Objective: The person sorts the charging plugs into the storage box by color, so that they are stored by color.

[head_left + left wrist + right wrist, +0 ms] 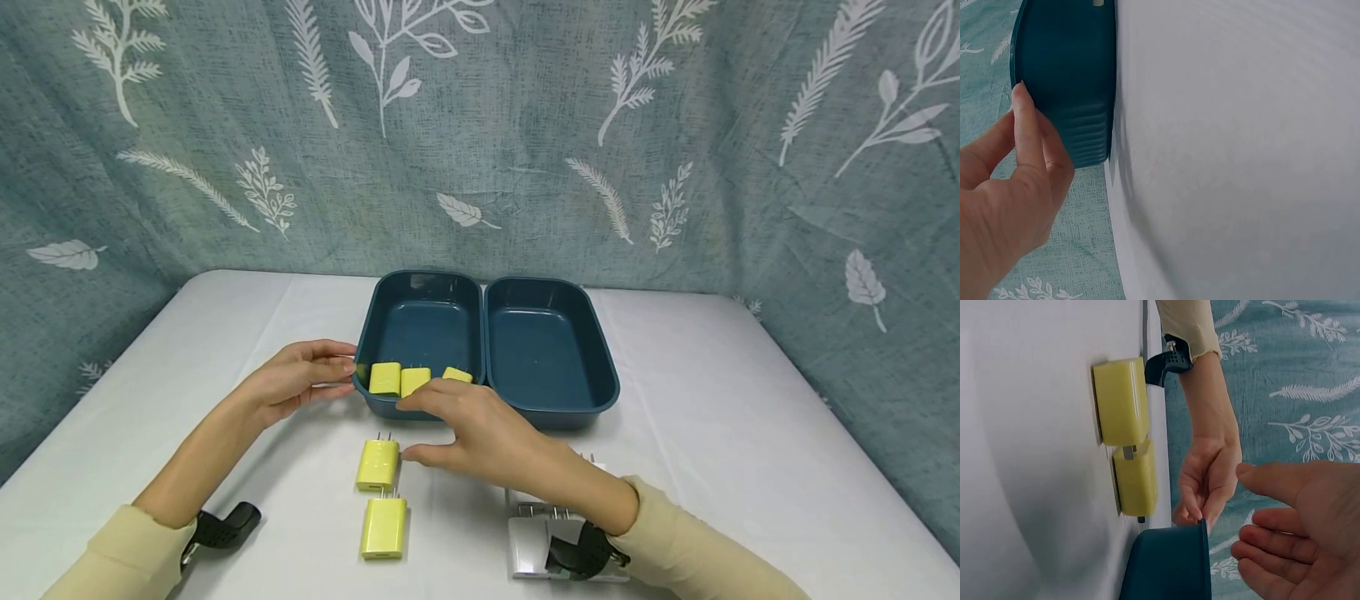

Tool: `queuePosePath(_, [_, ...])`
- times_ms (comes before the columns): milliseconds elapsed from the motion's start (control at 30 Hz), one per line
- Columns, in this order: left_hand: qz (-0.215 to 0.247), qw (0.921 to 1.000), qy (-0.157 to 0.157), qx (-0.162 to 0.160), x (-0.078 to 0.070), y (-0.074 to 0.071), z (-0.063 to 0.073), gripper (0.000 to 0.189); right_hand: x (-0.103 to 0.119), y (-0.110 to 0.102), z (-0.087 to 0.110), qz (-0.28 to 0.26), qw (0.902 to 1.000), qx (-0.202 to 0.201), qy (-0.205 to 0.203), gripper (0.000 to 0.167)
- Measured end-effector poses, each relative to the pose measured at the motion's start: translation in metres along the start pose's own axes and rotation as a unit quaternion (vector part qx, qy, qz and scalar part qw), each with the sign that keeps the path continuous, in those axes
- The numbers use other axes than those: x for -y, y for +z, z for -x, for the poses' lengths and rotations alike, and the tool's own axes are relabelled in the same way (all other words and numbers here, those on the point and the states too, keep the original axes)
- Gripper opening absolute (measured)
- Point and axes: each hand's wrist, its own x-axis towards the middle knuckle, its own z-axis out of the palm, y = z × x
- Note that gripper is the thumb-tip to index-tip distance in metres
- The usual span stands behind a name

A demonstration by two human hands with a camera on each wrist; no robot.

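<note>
Two dark teal bins stand side by side in the head view. At its near left corner, my left hand (303, 377) pinches the rim of the left bin (423, 321); the left wrist view shows fingers against the bin's wall (1063, 69). Three yellow charger plugs (386, 379) sit along that bin's near side. Over its near edge, my right hand (483, 429) is held with thumb and fingers apart and nothing between them. Two more yellow charger plugs (377, 464) lie one behind the other on the table, left of the right thumb, prongs pointing away.
Beside the left bin is the right bin (551, 354), with nothing visible inside. White charger plugs (528, 546) lie beneath the right forearm, partly hidden by it. A white cloth covers the table (697, 467); a leaf-patterned curtain (517, 167) hangs behind.
</note>
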Motion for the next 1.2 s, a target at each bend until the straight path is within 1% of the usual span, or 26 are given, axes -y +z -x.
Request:
queuePosePath(100, [0.000,1.0000,0.003,0.002,0.000,0.000,0.000,0.045,0.004,0.000,0.001,-0.002,1.0000,-0.003,-0.005,0.043])
queuePosePath(200, [0.001,1.0000,0.003,0.001,-0.001,0.000,0.001,0.045,0.009,0.001,0.002,-0.004,0.9999,0.005,-0.011,0.044])
queuePosePath(400, [-0.001,1.0000,0.004,0.001,-0.001,0.000,0.001,0.044,0.018,0.006,0.005,-0.002,0.9986,0.037,-0.037,0.042])
queuePosePath(567, [0.000,1.0000,0.005,0.004,-0.001,0.000,0.003,0.045,0.024,0.011,0.007,0.005,0.9965,0.078,-0.030,0.041])
queuePosePath(633, [0.000,1.0000,0.005,0.005,-0.001,0.000,0.003,0.046,0.025,0.014,0.009,0.012,0.9951,0.094,-0.029,0.042])
queuePosePath(933, [-0.004,1.0000,-0.003,0.007,-0.003,0.001,0.002,0.048,0.026,0.026,0.017,0.058,0.9873,0.142,-0.042,0.042])
queuePosePath(1200, [-0.004,1.0000,-0.001,0.007,-0.004,0.001,0.003,0.047,0.025,0.031,0.019,0.066,0.9838,0.158,-0.055,0.037])
